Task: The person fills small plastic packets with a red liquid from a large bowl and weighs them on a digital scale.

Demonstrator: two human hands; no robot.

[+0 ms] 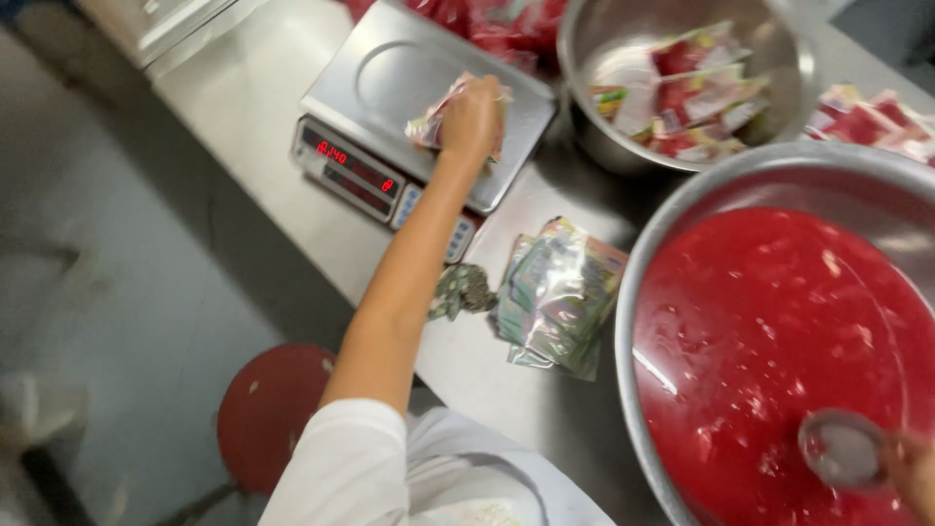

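Stainless steel is running under everything here — the counter (545, 409), the scale (409, 83) and both bowls. The left hand (472, 117) is reaching out over the scale and closing its fingers around a filled pouch (438, 115), pressing or setting it on the platter; the fingers are curled over the pouch's top, so its far end is hidden. The scale's red digits are glowing, which suggests a weight is registering.

The right hand (916, 468) is showing only at the frame's lower right corner, and it seems to be gripping the handle of a ladle (842, 448) whose cup is sitting in the red liquid; the fingers are cut off by the edge, so I cannot tell how tightly they are closing.

As a judgement, the work is sitting somewhere in the middle. The far bowl (779, 39) is already holding several filled pouches, and more are lying at the far right. Yet the big near bowl (643, 292) is still nearly full of red pulpy liquid, and a stack of empty pouches (555, 292) is waiting flat on the counter between scale and bowl — much is left.

The pouch in hand is looking glossy and crinkled, with red showing through its clear film.
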